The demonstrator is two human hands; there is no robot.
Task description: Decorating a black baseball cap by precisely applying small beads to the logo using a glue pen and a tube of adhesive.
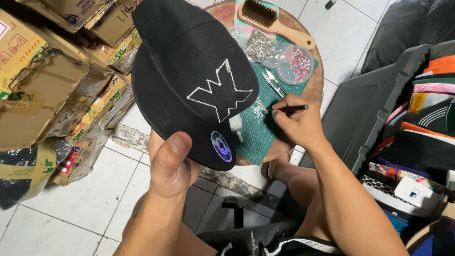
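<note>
The left hand (169,163) is closed on the brim of a black cap (192,71), thumb pressed on top beside a round holographic sticker (221,146), holding the cap up over the left part of a round wooden worktop (316,80). The cap's front panel bears a pointed emblem outlined in tiny pale studs (220,90). The right hand (298,124) pinches a thin black pen-like tool (287,109), its tip lowered to a small scatter of studs (259,108) on a green cutting mat (260,125). Near it lie tweezers (272,80), a clear bag of silver studs (258,45), a round dish of red and white beads (295,65) and a wooden brush (272,20). Cardboard boxes (52,80) stand at the left, stacked caps (422,123) at the right.
</note>
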